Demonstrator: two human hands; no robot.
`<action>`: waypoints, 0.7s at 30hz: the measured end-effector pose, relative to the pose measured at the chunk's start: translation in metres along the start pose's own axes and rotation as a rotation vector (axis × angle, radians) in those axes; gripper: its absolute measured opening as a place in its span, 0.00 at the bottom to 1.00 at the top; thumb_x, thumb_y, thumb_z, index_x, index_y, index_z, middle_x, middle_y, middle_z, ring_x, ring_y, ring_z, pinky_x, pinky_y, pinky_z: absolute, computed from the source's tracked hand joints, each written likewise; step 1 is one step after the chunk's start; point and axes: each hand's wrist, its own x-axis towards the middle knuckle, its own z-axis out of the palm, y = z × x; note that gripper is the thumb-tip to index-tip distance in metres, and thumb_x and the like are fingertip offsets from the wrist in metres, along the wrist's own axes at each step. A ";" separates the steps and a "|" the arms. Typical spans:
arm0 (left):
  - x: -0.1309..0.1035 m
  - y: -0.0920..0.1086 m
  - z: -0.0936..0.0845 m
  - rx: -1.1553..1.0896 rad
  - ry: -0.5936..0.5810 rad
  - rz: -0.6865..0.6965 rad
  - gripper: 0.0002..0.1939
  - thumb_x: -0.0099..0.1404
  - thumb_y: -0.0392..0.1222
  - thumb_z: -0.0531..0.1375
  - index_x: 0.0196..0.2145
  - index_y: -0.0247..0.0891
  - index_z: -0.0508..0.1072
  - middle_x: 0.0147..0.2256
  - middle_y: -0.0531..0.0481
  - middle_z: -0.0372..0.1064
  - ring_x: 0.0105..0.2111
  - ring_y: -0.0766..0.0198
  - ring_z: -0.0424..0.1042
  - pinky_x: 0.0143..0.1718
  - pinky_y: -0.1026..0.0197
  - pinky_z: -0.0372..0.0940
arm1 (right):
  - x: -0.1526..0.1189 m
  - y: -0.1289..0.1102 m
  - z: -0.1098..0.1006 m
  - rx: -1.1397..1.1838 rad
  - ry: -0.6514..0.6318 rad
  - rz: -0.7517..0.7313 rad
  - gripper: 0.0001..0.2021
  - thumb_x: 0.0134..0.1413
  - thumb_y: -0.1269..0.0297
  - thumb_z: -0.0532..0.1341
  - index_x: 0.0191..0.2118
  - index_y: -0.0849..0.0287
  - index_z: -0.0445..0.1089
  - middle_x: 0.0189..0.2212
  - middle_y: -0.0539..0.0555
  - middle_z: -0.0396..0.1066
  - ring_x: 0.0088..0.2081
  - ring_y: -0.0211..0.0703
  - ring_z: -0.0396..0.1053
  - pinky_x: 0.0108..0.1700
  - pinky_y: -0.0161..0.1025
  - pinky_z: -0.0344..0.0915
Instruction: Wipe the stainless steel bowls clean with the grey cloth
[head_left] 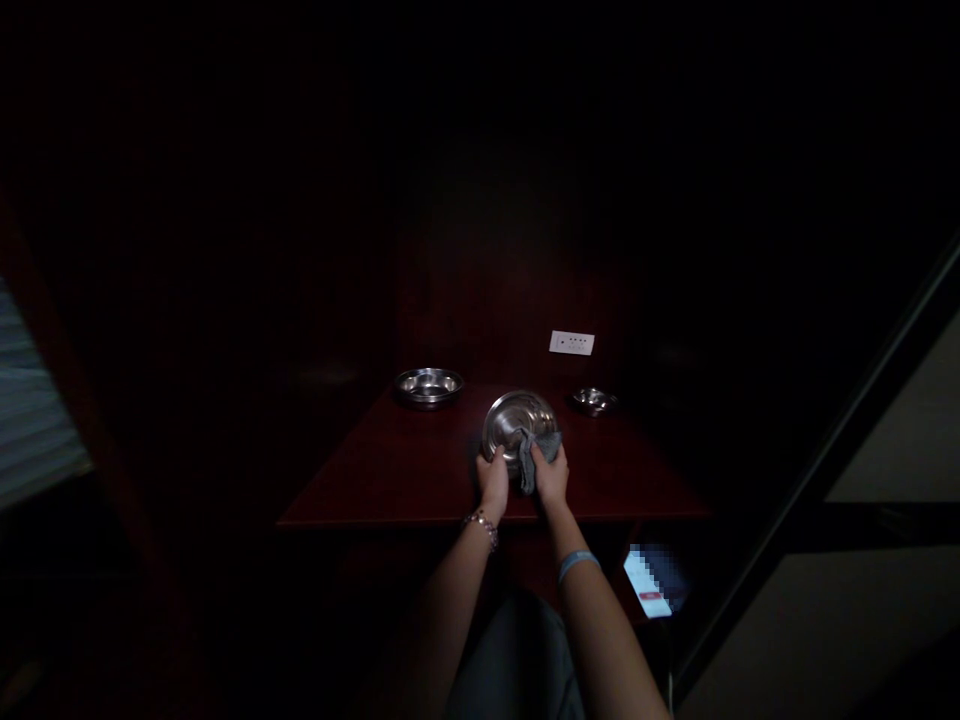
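Note:
A shiny metal bowl [507,418] is tilted up above the dark red table, its hollow side facing me. My left hand [493,482] grips the bowl's lower left rim, thumb on the inside. At the lower right, my right hand [552,478] is closed on a grey cloth [527,468], which lies against the inside of the bowl and hangs down below it. The fingers behind the bowl and under the cloth are hidden.
The dark red table [397,485] carries a wide metal dish [429,390] at back left and a small metal bowl [595,403] at back right. A white socket panel [572,343] is on the back wall. A lit screen [646,585] shows below the table's right side.

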 end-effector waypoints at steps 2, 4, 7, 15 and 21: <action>0.001 0.000 0.000 -0.002 -0.002 0.001 0.08 0.63 0.38 0.62 0.41 0.34 0.74 0.44 0.37 0.78 0.45 0.53 0.78 0.51 0.50 0.70 | -0.001 0.001 0.001 0.040 0.010 0.000 0.21 0.42 0.58 0.69 0.46 0.56 0.73 0.40 0.53 0.80 0.43 0.48 0.76 0.52 0.44 0.69; 0.002 0.000 0.000 -0.004 -0.016 0.006 0.09 0.63 0.39 0.63 0.41 0.34 0.74 0.44 0.37 0.78 0.45 0.53 0.78 0.51 0.50 0.70 | -0.002 0.001 0.001 0.057 0.025 -0.006 0.21 0.43 0.59 0.69 0.47 0.56 0.73 0.40 0.54 0.80 0.43 0.48 0.77 0.51 0.43 0.69; 0.005 -0.003 0.001 -0.011 -0.037 0.012 0.09 0.64 0.39 0.62 0.41 0.33 0.75 0.45 0.38 0.78 0.46 0.53 0.78 0.52 0.51 0.69 | -0.004 0.000 0.001 0.026 0.034 -0.005 0.22 0.45 0.59 0.68 0.49 0.56 0.72 0.40 0.55 0.79 0.44 0.49 0.77 0.50 0.42 0.70; 0.005 -0.008 0.000 -0.055 -0.241 0.099 0.11 0.62 0.39 0.63 0.42 0.31 0.77 0.44 0.38 0.79 0.48 0.53 0.77 0.55 0.52 0.67 | 0.000 0.000 0.001 -0.166 0.026 0.007 0.26 0.53 0.55 0.63 0.56 0.60 0.67 0.49 0.61 0.77 0.50 0.51 0.76 0.52 0.42 0.69; 0.002 -0.009 0.002 -0.093 -0.358 0.187 0.23 0.58 0.38 0.66 0.52 0.37 0.72 0.52 0.41 0.76 0.53 0.57 0.75 0.60 0.54 0.63 | 0.003 0.003 0.000 -0.151 0.071 0.005 0.26 0.54 0.55 0.63 0.56 0.62 0.67 0.49 0.62 0.77 0.49 0.52 0.77 0.50 0.41 0.70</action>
